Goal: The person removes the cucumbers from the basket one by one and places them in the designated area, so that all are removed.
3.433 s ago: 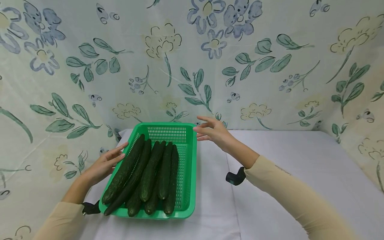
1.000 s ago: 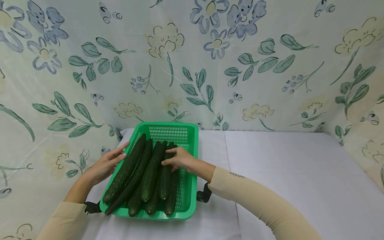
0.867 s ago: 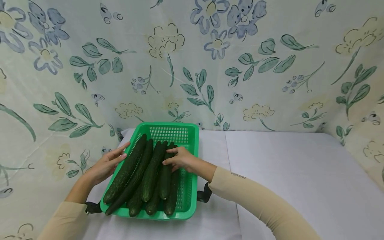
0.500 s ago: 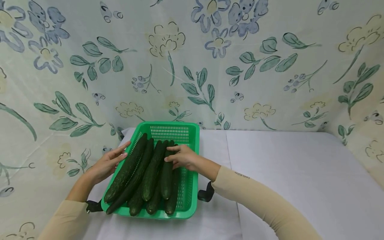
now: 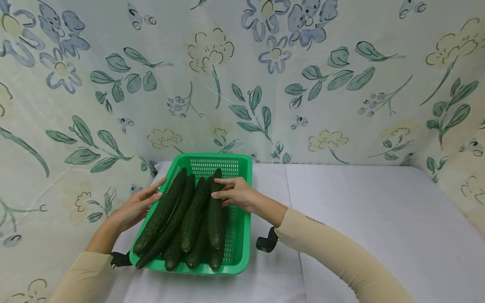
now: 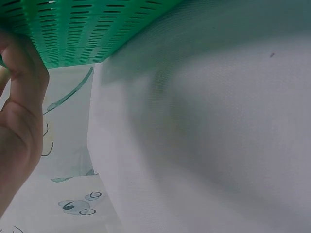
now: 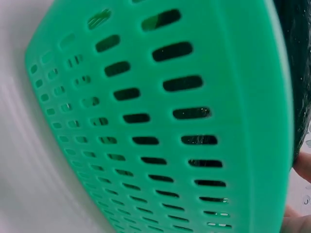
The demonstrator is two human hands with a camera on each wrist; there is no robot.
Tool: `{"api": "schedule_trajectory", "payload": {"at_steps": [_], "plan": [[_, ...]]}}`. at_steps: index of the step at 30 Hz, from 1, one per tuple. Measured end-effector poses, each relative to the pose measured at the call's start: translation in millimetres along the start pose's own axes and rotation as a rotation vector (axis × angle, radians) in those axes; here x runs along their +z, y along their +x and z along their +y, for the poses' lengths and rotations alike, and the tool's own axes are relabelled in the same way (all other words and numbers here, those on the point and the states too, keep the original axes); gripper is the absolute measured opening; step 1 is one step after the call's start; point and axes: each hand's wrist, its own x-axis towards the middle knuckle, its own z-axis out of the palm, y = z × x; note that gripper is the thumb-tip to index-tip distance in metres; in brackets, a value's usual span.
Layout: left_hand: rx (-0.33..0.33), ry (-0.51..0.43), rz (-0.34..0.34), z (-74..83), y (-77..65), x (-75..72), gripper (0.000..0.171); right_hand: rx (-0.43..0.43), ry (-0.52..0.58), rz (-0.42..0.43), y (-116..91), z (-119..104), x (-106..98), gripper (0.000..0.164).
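Observation:
A green plastic basket (image 5: 247,219) with slotted walls holds several dark green cucumbers (image 5: 163,221). My left hand (image 5: 132,208) holds the basket's left rim in the head view; the left wrist view has its fingers (image 6: 26,73) against the outer wall. Over the right side of the basket, my right hand (image 5: 240,194) pinches one cucumber (image 5: 215,221) near its far end, thumb and index finger on it. That cucumber lies over the others, its far tip raised toward the back wall. In the right wrist view the basket wall hides most of the right hand.
A white cloth (image 5: 352,219) covers the table, which extends to the right of the basket. Behind and at the left hangs a floral curtain (image 5: 242,84). A black wrist camera (image 5: 267,242) sits under the right forearm, just outside the basket's right wall.
My right hand came from outside the basket's right rim onto a cucumber, then shifted it up, away from me and slightly right. The left hand has stayed at the rim.

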Motion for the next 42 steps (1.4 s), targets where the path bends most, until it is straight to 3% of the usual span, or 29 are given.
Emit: {"api": "schedule_trajectory", "payload": {"at_steps": [21,42], "plan": [[-0.011,0.023,0.007,2.1,-0.6,1.1,0.058,-0.097,0.049,-0.077,-14,-6,-13,0.055],[0.001,0.011,0.006,1.8,-1.6,1.5,0.059,-0.187,-0.008,-0.007,-36,-3,-48,0.059]]}}
